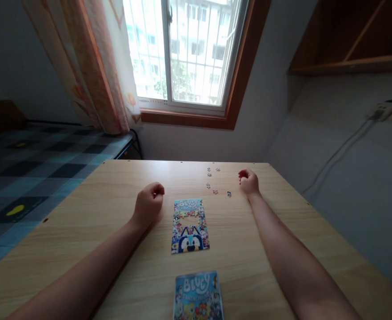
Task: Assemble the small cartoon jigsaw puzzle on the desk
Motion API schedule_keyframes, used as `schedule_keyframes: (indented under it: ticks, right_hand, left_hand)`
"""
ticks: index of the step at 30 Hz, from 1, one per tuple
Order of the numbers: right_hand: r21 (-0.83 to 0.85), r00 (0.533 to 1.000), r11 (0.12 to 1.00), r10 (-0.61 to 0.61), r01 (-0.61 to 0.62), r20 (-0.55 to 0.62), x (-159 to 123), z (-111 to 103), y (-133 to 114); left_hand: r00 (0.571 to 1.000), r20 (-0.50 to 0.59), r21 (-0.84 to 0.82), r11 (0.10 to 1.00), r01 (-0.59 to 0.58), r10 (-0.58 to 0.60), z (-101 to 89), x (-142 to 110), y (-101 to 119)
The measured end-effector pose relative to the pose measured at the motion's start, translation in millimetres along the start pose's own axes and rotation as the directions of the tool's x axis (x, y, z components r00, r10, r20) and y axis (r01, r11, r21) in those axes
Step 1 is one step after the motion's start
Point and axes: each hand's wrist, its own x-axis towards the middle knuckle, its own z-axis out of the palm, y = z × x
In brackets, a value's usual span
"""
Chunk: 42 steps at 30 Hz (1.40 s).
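A jigsaw puzzle [191,243] with a blue cartoon dog's face lies flat on the table between my hands. Bare wood shows through a gap in its upper middle. Left of the puzzle rests my left hand [149,201], its fingers curled into a loose fist with nothing visible in it. My right hand [249,182] lies on the table farther to the right, fingers curled in and nothing seen in them. Several loose pieces are scattered beyond the puzzle, among them a red one [215,192] and a dark one [229,194]; neither hand touches them.
A blue box [198,293] lettered "BLUEY" stands at the near edge of view. The wooden table [82,231] ends before a window wall. A checked bed [49,164] lies to the left, a curtain [92,66] above it. A cable [339,149] hangs on the right wall.
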Motion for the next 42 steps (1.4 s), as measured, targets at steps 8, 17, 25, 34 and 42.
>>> schedule_keyframes:
  ticks: [8, 17, 25, 34, 42]
  right_hand:
    - [0.032, 1.000, 0.999, 0.011, -0.010, -0.026, -2.1, 4.0, 5.3]
    - [0.086, 0.998, 0.996, -0.010, 0.004, 0.064, -1.2, 7.5, 1.1]
    - [-0.035, 0.996, 0.998, -0.049, 0.052, 0.078, -0.3, 11.7, -3.0]
    - [-0.372, 0.986, 0.924, -0.025, 0.085, 0.164, 2.9, 13.3, -13.1]
    - [-0.585, 0.921, 0.765, -0.029, 0.271, 0.389, 42.3, 53.0, -72.6]
  left_hand:
    - [1.000, 0.016, -0.105, 0.994, 0.007, -0.006, -3.1, -1.3, 2.0]
    - [0.992, 0.120, -0.206, 0.977, 0.050, -0.025, -1.9, 0.3, 3.7]
    - [0.995, 0.007, -0.178, 0.979, 0.099, -0.099, -2.2, 2.3, -0.7]
    - [0.989, -0.039, -0.161, 0.978, 0.135, -0.143, -1.2, 4.4, -5.6]
    - [0.984, -0.061, -0.188, 0.970, 0.155, -0.169, 0.3, 4.5, -6.2]
